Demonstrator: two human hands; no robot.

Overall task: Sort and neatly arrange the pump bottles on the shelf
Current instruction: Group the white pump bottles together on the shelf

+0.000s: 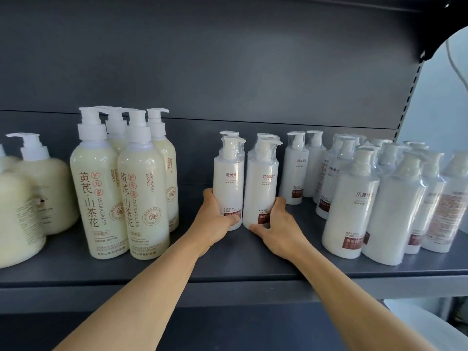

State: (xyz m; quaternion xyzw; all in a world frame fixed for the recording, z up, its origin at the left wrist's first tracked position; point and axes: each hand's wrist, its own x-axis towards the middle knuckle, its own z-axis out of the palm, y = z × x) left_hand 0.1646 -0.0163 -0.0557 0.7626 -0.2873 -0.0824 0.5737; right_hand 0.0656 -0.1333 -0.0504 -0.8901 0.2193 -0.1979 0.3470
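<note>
Between the curled fingers of the left hand [215, 216] and the right hand [276, 229], two small white plastic-wrapped pump bottles [229, 188] stand side by side on the dark grey metal shelf [228, 272], each hand gripping one low down, so a hard push could tip their tall tops over.

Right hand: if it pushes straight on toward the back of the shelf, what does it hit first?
The right hand grips a white keratin bottle; a second bottle stands right behind it, then probably the back panel. Depth unclear.
</note>
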